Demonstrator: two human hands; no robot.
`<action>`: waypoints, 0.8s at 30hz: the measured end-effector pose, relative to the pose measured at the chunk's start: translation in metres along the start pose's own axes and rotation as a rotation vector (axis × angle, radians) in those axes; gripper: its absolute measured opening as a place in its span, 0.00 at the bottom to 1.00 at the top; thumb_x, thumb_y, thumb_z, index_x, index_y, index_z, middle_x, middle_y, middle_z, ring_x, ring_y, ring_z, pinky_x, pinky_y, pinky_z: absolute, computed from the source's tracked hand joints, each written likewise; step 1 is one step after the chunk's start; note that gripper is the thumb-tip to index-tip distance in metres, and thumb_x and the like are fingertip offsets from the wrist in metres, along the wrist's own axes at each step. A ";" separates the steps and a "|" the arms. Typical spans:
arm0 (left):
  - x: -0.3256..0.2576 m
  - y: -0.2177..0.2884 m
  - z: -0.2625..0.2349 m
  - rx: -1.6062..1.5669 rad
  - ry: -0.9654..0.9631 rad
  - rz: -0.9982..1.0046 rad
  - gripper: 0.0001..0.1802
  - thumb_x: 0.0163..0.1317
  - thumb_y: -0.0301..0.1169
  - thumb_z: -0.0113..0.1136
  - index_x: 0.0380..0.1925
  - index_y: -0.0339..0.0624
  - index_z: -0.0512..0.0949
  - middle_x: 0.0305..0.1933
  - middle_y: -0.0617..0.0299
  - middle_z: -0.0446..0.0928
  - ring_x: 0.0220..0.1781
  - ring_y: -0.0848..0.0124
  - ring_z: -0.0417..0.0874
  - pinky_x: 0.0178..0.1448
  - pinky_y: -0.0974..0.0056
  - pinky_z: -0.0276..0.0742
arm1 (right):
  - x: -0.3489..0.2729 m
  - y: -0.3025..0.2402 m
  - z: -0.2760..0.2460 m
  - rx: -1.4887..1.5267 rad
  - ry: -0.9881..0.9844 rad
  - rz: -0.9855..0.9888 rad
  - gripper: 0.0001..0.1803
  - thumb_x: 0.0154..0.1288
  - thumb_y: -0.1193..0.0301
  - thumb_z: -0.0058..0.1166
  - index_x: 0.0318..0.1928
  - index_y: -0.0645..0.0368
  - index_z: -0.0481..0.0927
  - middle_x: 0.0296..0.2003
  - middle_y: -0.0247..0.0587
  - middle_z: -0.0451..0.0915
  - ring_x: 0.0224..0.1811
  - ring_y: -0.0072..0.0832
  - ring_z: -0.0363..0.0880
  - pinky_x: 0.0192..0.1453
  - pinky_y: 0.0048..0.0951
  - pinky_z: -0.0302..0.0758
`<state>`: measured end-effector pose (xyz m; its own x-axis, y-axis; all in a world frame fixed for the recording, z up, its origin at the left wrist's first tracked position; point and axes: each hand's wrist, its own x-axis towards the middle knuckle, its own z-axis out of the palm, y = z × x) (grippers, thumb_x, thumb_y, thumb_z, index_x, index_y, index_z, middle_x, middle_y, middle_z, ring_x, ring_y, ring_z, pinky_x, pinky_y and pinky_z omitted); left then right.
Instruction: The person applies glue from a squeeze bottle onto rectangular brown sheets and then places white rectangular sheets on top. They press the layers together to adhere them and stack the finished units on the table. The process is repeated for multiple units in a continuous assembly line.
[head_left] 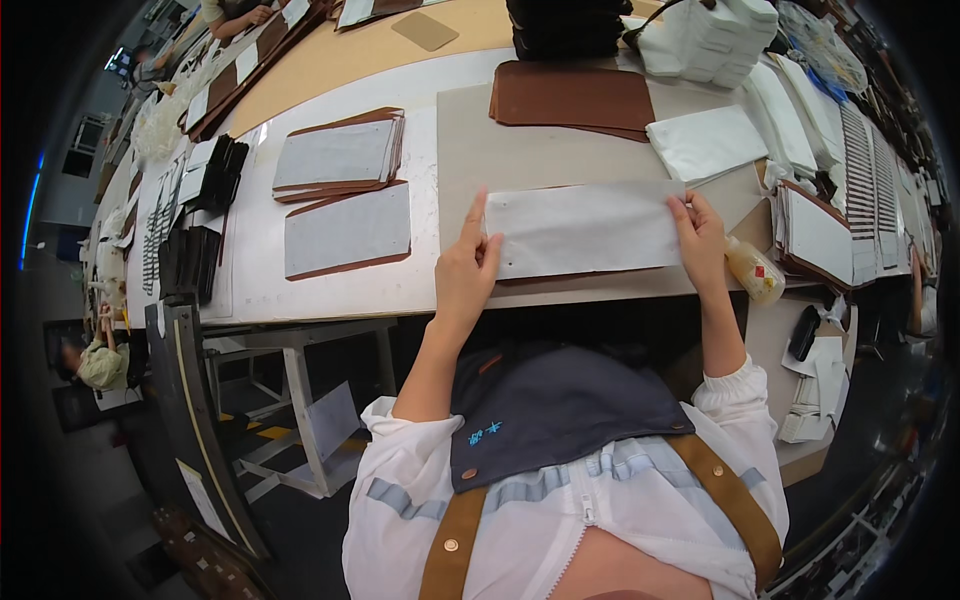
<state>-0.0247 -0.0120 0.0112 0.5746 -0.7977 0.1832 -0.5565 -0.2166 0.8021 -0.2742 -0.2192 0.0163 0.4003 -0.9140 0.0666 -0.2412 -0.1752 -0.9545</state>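
Note:
A pale grey-white rectangular sheet (585, 232) lies across the near edge of the table, over a brown leather-like piece (600, 273) that shows only as a thin rim. My left hand (464, 265) is at the sheet's left end, index finger stretched along the edge and thumb apart from it, touching the border. At the opposite end, my right hand (702, 238) pinches the upper right edge between thumb and fingers. Small dark marks sit near the sheet's left corners. The sheet hides most of the brown piece.
Stacks of brown pieces with white sheets (340, 155) lie to the left, beside black bundles (212, 172). Farther off are a brown stack (570, 97) and a white pile (708, 142). A bottle of yellowish contents (755, 270) lies by my right hand. Other people work nearby.

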 end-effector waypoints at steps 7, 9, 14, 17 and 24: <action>-0.011 -0.010 0.011 0.040 0.021 -0.001 0.16 0.67 0.30 0.65 0.55 0.47 0.85 0.21 0.56 0.73 0.20 0.66 0.70 0.29 0.63 0.69 | 0.000 0.016 -0.001 -0.020 -0.011 0.000 0.10 0.77 0.68 0.55 0.42 0.64 0.81 0.21 0.18 0.67 0.23 0.08 0.55 0.26 0.19 0.51; -0.010 -0.012 0.010 0.062 0.031 -0.002 0.16 0.67 0.31 0.65 0.54 0.47 0.85 0.22 0.53 0.77 0.20 0.61 0.74 0.29 0.61 0.71 | 0.000 0.018 0.001 -0.019 -0.005 -0.008 0.11 0.77 0.68 0.55 0.43 0.65 0.81 0.21 0.19 0.68 0.23 0.08 0.56 0.26 0.19 0.52; -0.005 -0.019 0.012 0.105 0.046 -0.019 0.16 0.66 0.32 0.66 0.53 0.46 0.85 0.23 0.52 0.79 0.22 0.58 0.79 0.30 0.59 0.73 | 0.004 0.010 0.011 -0.026 0.014 -0.038 0.11 0.77 0.69 0.55 0.44 0.66 0.81 0.23 0.22 0.75 0.24 0.08 0.61 0.27 0.17 0.56; -0.002 -0.020 0.014 0.120 0.064 -0.013 0.16 0.66 0.32 0.66 0.53 0.45 0.85 0.24 0.52 0.80 0.23 0.56 0.80 0.30 0.57 0.74 | 0.004 0.001 0.013 -0.101 0.011 -0.033 0.11 0.77 0.69 0.55 0.45 0.67 0.80 0.25 0.24 0.77 0.25 0.08 0.63 0.28 0.17 0.58; -0.002 -0.015 0.014 0.170 0.045 -0.034 0.16 0.65 0.33 0.67 0.52 0.44 0.85 0.24 0.52 0.80 0.24 0.56 0.80 0.31 0.57 0.74 | 0.006 0.011 0.012 -0.058 0.008 -0.039 0.11 0.77 0.70 0.55 0.46 0.68 0.80 0.26 0.26 0.77 0.26 0.09 0.64 0.29 0.16 0.61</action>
<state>-0.0255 -0.0151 -0.0089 0.6190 -0.7631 0.1857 -0.6276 -0.3385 0.7011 -0.2640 -0.2224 0.0028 0.4032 -0.9090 0.1060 -0.2769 -0.2316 -0.9326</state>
